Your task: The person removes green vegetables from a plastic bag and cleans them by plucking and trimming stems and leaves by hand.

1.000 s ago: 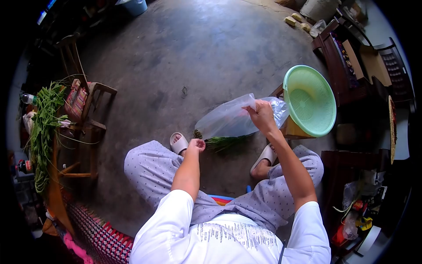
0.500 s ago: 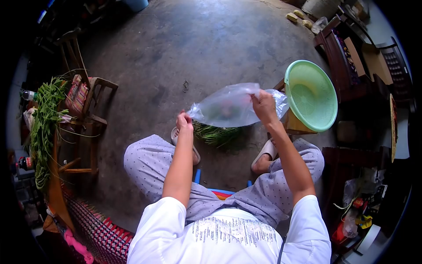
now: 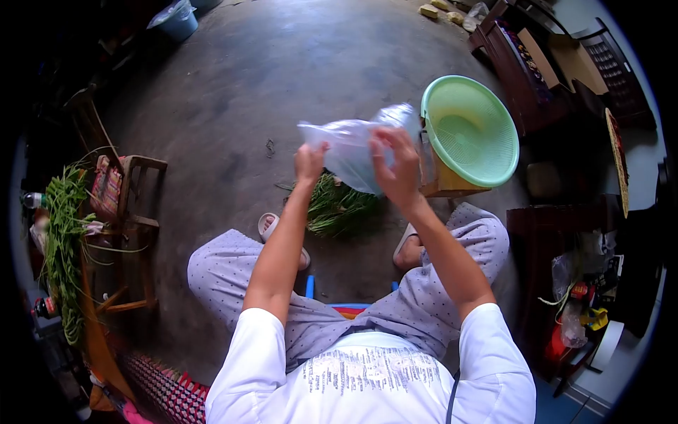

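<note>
A clear plastic bag [image 3: 342, 141] is held up in front of me, above the floor. My left hand [image 3: 309, 162] is closed on its left end, with the bag's edge pinched at the fingertips. On the right side, my right hand [image 3: 400, 164] has its fingers curled against the bag; they are slightly blurred. Past that hand a crumpled part of the bag sticks out. Beneath the bag, a bundle of long green leafy vegetables [image 3: 337, 210] lies on the floor between my feet, partly hidden by the bag and my hands.
A green plastic colander [image 3: 474, 134] rests on a wooden stool [image 3: 452, 181] to the right. More greens [image 3: 63, 247] hang at the left beside a wooden chair [image 3: 134, 184]. A blue bucket [image 3: 178, 22] stands far back. Dark furniture [image 3: 558, 233] lines the right side.
The bag, stretched wide before, is now bunched smaller and has swung up and away from me. My hands have moved closer together. My view has shifted, uncovering more of the greens.
</note>
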{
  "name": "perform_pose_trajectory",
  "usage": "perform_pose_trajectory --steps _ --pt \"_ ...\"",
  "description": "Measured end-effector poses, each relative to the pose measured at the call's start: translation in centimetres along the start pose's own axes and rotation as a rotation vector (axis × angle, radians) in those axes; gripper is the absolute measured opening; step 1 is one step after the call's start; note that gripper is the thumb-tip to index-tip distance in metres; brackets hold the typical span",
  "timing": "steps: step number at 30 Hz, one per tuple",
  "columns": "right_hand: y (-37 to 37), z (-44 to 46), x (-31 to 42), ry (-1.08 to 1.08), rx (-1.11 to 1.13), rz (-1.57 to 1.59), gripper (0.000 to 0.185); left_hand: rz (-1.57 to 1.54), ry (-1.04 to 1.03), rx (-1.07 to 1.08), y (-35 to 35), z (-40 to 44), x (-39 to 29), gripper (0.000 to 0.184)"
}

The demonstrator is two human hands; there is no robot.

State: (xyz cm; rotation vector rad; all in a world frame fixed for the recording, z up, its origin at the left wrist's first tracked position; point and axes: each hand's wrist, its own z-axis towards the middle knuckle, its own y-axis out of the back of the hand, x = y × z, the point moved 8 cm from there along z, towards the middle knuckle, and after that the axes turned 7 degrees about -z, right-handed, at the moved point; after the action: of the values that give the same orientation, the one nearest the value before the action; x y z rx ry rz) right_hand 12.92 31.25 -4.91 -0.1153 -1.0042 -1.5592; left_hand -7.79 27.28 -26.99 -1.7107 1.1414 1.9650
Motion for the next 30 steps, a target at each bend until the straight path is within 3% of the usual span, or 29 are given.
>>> perform_pose_trajectory --steps 1,2,4,7,8,10,11,12,14,15,16,19,20,22,23,24,26,27,30 --pt "-0.1 -2.3 -3.2 -0.281 0.038 0.004 0.018 -0.191 0.02 -0.042 0.7 0.5 1.9 0.026" --pt "-0.7 -5.0 -6.7 -0.563 0.076 0.011 0.016 -0.193 0.016 -0.035 1.3 0.6 2.5 0.026" --pt "-4.2 -9.9 -14.9 -0.703 0.117 -0.053 0.028 -0.409 0.313 -0.075 2.0 0.2 5.6 0.023" --pt "-8.7 -14.1 -23.4 -0.763 0.185 -0.284 0.045 -0.47 0.408 0.054 2.2 -1.2 6.8 0.021" --pt "-9.6 -14.0 -24.7 -0.763 0.185 -0.273 0.045 -0.462 0.404 0.049 2.5 -1.6 7.0 0.021" --pt "-12.2 -13.5 -26.4 -0.733 0.271 -0.13 0.063 -0.609 0.429 0.068 2.5 -2.6 7.3 0.022" --pt "-13.4 -13.4 -27.8 -0.572 0.278 -0.205 0.045 -0.602 0.419 0.06 2.7 -3.0 7.3 0.022" --pt "-13.5 -12.6 -28.6 -0.566 0.273 -0.192 0.045 -0.673 0.377 0.098 2.4 -3.2 7.1 0.023" --pt "-13.6 -13.6 -31.4 -0.842 0.384 -0.304 0.021 -0.735 0.347 0.142 1.9 -2.9 7.0 0.024" --pt "-11.6 -12.3 -29.7 -0.764 0.152 -0.387 0.009 -0.668 0.45 0.123 1.4 -3.1 8.0 0.025" --pt "-10.7 -11.9 -28.7 -0.774 0.153 -0.394 0.009 -0.604 0.549 0.107 0.9 -3.3 8.9 0.026" --pt "-8.7 -7.7 -22.2 -0.495 0.28 -0.313 0.013 -0.657 0.583 0.044 -0.9 -2.9 9.8 0.025" --pt "-8.3 -7.8 -22.4 -0.495 0.28 -0.324 0.013 -0.719 0.593 -0.007 -1.4 -3.0 10.1 0.023" --pt "-9.4 -8.3 -21.7 -0.366 0.485 -0.4 0.013 -0.697 0.614 0.046 -2.0 -3.0 11.3 0.026" --pt "-8.0 -7.0 -21.4 -0.364 0.327 -0.313 0.014 -0.67 0.623 0.094 -2.3 -2.5 11.6 0.029" --pt "-7.6 -5.6 -22.0 -0.351 0.326 -0.313 0.014 -0.677 0.614 0.088 -2.2 -1.3 10.3 0.029" --pt "-8.0 -6.9 -21.6 -0.306 0.578 -0.393 0.015 -0.624 0.521 0.078 -1.0 -2.0 8.4 0.02" --pt "-6.9 -5.0 -19.0 -0.227 0.454 -0.318 0.015 -0.544 0.534 0.111 -0.9 -1.9 8.2 0.019" --pt "-7.1 -3.5 -15.3 -0.072 0.472 -0.336 0.015 -0.57 0.453 0.222 -2.1 -1.0 8.5 0.023"
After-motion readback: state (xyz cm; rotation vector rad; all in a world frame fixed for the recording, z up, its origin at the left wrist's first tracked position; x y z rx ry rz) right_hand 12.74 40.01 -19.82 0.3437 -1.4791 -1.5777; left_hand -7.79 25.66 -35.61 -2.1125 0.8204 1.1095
